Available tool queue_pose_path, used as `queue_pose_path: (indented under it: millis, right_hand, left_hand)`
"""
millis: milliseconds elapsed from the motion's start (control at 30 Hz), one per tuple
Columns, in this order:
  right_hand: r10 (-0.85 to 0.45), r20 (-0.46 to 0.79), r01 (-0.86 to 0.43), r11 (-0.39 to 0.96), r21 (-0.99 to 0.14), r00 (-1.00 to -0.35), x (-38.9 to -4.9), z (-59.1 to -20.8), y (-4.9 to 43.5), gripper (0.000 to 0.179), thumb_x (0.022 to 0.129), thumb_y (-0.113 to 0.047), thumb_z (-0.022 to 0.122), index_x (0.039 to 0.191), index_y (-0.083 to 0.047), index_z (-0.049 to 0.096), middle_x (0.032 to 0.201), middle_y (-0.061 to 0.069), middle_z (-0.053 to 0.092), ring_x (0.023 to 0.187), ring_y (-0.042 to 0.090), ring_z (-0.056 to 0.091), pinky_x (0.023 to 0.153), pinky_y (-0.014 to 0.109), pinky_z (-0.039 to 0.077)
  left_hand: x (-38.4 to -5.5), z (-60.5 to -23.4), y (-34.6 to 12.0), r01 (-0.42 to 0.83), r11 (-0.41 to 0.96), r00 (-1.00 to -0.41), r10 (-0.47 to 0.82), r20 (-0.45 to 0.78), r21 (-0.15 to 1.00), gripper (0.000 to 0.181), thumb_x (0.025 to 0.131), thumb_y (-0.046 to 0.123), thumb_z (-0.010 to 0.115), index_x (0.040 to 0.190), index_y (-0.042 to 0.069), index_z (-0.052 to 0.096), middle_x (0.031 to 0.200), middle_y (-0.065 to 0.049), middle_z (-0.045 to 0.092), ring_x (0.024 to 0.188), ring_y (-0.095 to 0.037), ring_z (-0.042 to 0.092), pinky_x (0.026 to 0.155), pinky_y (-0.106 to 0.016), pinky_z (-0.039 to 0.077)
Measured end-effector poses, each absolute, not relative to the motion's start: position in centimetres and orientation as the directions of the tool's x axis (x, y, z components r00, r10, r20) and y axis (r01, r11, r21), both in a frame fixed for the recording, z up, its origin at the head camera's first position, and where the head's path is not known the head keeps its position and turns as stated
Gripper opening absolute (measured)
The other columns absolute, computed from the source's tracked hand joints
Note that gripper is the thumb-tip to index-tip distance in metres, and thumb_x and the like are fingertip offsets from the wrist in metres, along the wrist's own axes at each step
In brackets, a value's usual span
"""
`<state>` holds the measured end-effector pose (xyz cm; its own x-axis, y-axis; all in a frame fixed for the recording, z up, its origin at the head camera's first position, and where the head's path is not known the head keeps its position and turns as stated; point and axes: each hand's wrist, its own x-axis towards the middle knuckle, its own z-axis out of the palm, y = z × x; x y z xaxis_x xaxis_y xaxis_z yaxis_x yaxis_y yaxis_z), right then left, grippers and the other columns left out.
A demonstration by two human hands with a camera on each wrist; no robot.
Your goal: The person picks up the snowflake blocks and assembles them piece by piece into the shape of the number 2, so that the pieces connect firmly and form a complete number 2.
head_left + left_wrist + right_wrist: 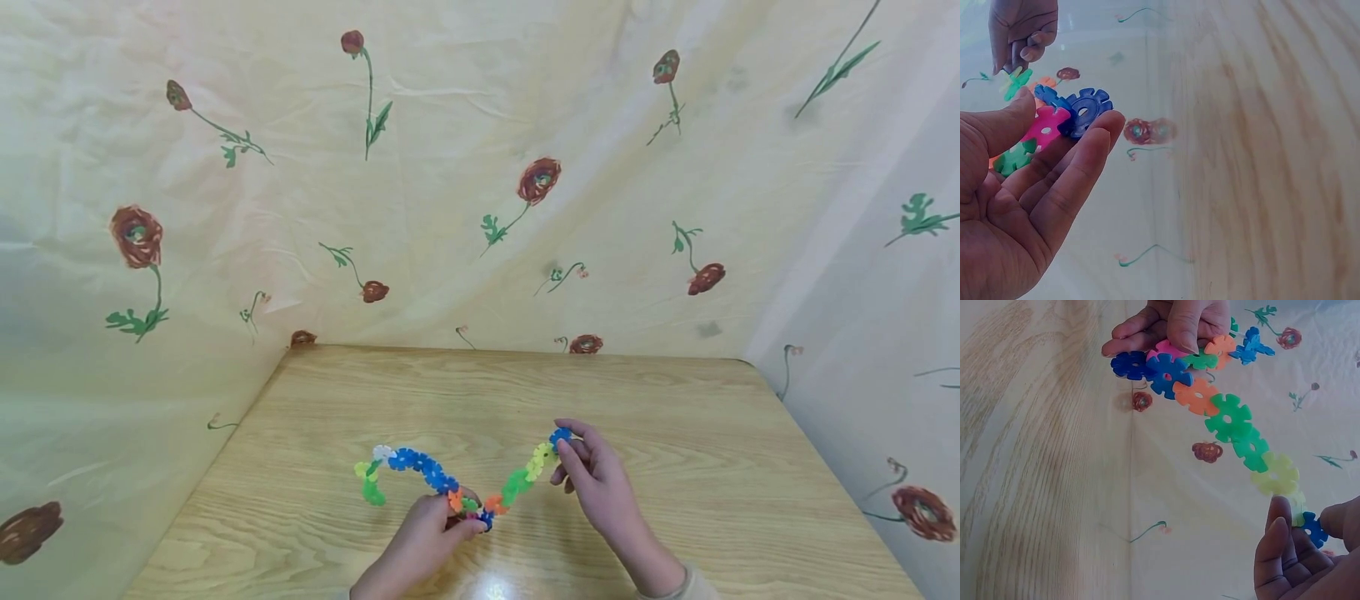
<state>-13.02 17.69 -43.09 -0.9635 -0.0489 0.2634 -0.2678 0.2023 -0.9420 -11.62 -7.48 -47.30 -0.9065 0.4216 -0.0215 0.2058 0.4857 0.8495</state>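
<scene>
A chain of interlocking plastic snowflake discs (432, 474) is held up over the wooden table. My left hand (423, 529) pinches it partway along, thumb and fingers on a pink disc (1047, 127) and a green disc (1016, 157). Beside those fingertips a dark blue disc (1089, 111) sticks out. From there one arm of the chain curves left through blue and white discs to a green end (372, 493). The other arm rises rightward through orange, green and yellow discs (1274, 475). At its tip my right hand (596, 483) pinches a blue disc (1314, 530) between thumb and fingers.
The wood-grained table (360, 383) spreads under both hands. A pale sheet with printed red flowers (450, 167) hangs behind the table's back edge and along both sides. Light glares off the tabletop near the front.
</scene>
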Motion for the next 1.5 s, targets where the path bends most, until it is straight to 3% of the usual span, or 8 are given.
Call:
queue_pose_path:
  millis: [367, 633, 800, 1033, 1233, 1500]
  right_hand:
    - [-0.020, 0.420, -0.409, 0.274, -0.871, -0.908, -13.0, -43.9, 17.0, 0.032, 0.101, -0.007, 0.053, 0.132, -0.004, 0.055, 0.074, 0.005, 0.065, 0.062, 0.012, 0.063, 0.055, 0.030, 0.055]
    - [-0.006, 0.449, -0.432, 0.283, -0.856, -0.894, -12.9, -43.7, 16.5, 0.039, 0.096, 0.001, 0.058, 0.135, -0.003, 0.053, 0.081, 0.005, 0.063, 0.066, 0.017, 0.065, 0.058, 0.030, 0.056]
    - [0.006, 0.471, -0.445, 0.316, -0.838, -0.882, -12.2, -42.5, 15.7, 0.041, 0.094, 0.011, 0.055, 0.134, 0.006, 0.050, 0.081, 0.011, 0.063, 0.063, 0.025, 0.065, 0.057, 0.033, 0.056]
    - [-0.001, 0.515, -0.480, 0.363, -0.798, -0.857, -12.7, -44.1, 16.0, 0.046, 0.095, 0.007, 0.057, 0.139, -0.001, 0.048, 0.075, 0.002, 0.058, 0.064, 0.010, 0.063, 0.058, 0.028, 0.056]
    - [0.013, 0.510, -0.467, 0.382, -0.797, -0.860, -12.8, -44.4, 15.9, 0.046, 0.093, 0.006, 0.059, 0.137, -0.005, 0.049, 0.069, 0.001, 0.057, 0.062, 0.006, 0.061, 0.056, 0.030, 0.055]
    - [-0.010, 0.550, -0.503, 0.420, -0.755, -0.835, -12.8, -44.2, 16.0, 0.043, 0.094, 0.004, 0.060, 0.135, -0.005, 0.053, 0.075, 0.000, 0.060, 0.061, 0.012, 0.063, 0.056, 0.026, 0.054]
  left_hand:
    - [-11.5, -47.3, -7.3, 0.187, 0.500, -0.910, 0.412, -0.042, 0.845, 0.010, 0.092, 0.030, 0.067, 0.098, 0.022, 0.068, 0.078, 0.015, 0.061, 0.063, -0.003, 0.049, 0.056, -0.021, 0.044]
    - [-11.4, -47.2, -7.1, 0.154, 0.487, -0.911, 0.408, -0.068, 0.859, 0.010, 0.091, 0.030, 0.068, 0.098, 0.022, 0.069, 0.082, 0.015, 0.063, 0.069, -0.004, 0.053, 0.061, -0.022, 0.047]
    - [-11.4, -47.3, -7.0, 0.184, 0.468, -0.905, 0.424, -0.036, 0.864, 0.007, 0.091, 0.030, 0.069, 0.093, 0.023, 0.069, 0.083, 0.016, 0.063, 0.072, -0.002, 0.055, 0.064, -0.022, 0.048]
    - [-11.4, -47.5, -7.1, 0.189, 0.454, -0.902, 0.430, -0.029, 0.871, 0.008, 0.091, 0.031, 0.068, 0.092, 0.023, 0.068, 0.082, 0.015, 0.062, 0.070, -0.002, 0.053, 0.063, -0.022, 0.047]
    - [-11.3, -47.6, -7.1, 0.186, 0.460, -0.902, 0.431, -0.035, 0.868, 0.010, 0.091, 0.032, 0.068, 0.091, 0.022, 0.068, 0.082, 0.015, 0.062, 0.068, -0.003, 0.052, 0.061, -0.023, 0.046]
    - [-11.3, -47.3, -7.0, 0.103, 0.494, -0.908, 0.401, -0.121, 0.863, 0.012, 0.091, 0.032, 0.069, 0.099, 0.023, 0.069, 0.085, 0.015, 0.063, 0.070, -0.007, 0.054, 0.061, -0.024, 0.046]
